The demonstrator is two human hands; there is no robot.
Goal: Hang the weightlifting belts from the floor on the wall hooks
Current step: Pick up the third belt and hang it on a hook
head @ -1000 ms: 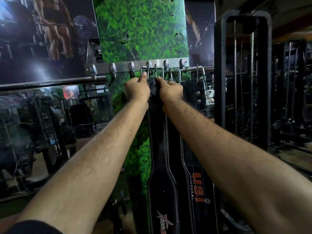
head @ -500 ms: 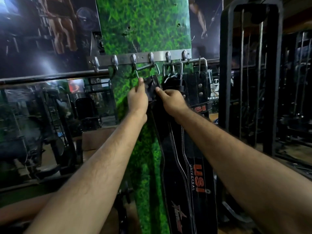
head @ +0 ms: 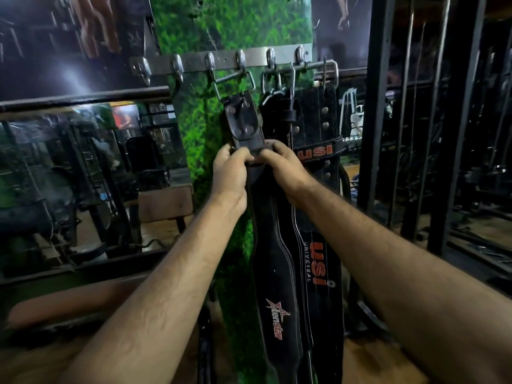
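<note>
A black belt with a red star logo (head: 274, 273) hangs by its metal buckle (head: 235, 80) from a hook on the steel hook rail (head: 221, 62). My left hand (head: 230, 173) and my right hand (head: 282, 170) both grip the belt's narrow upper strap, just below its riveted end. To the right hang black USI belts (head: 318, 261), their buckles on the rail's right-hand hooks.
The rail is fixed to a green grass-patterned pillar (head: 230, 26); several hooks at its left carry nothing. A mirror wall (head: 69, 176) lies to the left, and a black machine frame (head: 374, 106) stands close on the right. A padded bench (head: 164, 202) sits behind, low left.
Both hands have slid down from the buckle at the hook to the strap below. The star belt's buckle now hangs on the hook, and the view has tilted downward.
</note>
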